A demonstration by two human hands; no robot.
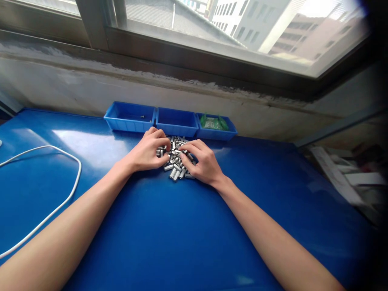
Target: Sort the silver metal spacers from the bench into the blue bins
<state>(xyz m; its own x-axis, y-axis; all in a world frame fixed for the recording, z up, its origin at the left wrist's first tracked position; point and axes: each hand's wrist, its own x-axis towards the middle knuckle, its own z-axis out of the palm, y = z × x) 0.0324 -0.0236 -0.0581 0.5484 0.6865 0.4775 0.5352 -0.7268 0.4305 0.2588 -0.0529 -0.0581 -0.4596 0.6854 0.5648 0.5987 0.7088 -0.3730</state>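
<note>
A heap of small silvery metal cylinders (175, 173), some with flat sides like hex standoffs, lies on the blue tabletop. My left hand (150, 150) curls around the heap's left side, fingers and thumb apart, several pieces showing between them. From the right, my right hand (202, 161) reaches into the heap with bent fingers. Its thumb and index tips are close together but apart, near pieces in the middle. Both hands cover part of the heap, so its edges are partly hidden.
Behind the heap stand three joined blue bins: the left bin (130, 126) holds a few small screws, the right bin (214, 133) green-and-clear plastic bags (214, 122), with a middle bin (177, 128) between. A white cable (79, 169) loops across the left. Wall and window rise behind.
</note>
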